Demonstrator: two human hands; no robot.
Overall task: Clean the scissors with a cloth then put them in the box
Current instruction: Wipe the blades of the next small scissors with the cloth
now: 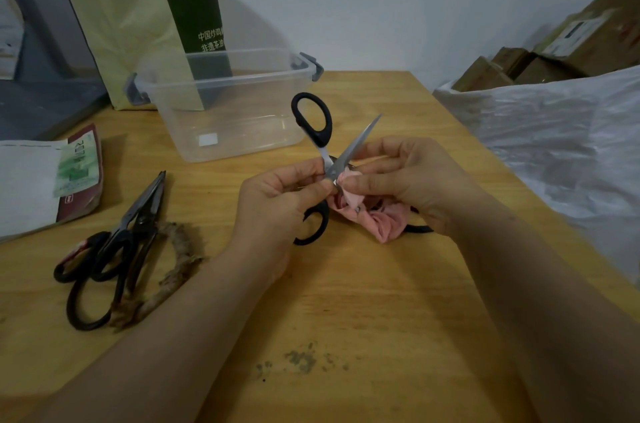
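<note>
My left hand [284,194] pinches a pair of black-handled scissors [313,121] near the pivot, held spread wide above the wooden table [346,301]. One handle loop points up and the other shows below my palm. A silver blade sticks up to the right. My right hand [405,180] grips a pink cloth [377,220] and presses a fold of it against the blades at the pivot. A clear plastic box [228,107] with grey latches stands behind, with no lid on it.
Two more pairs of dark scissors [114,249] lie at the left beside a frayed rope loop [173,266]. A yellow-green paper bag [138,27] leans behind the box. Papers [38,187] lie far left. A white plastic sack [561,145] borders the right edge.
</note>
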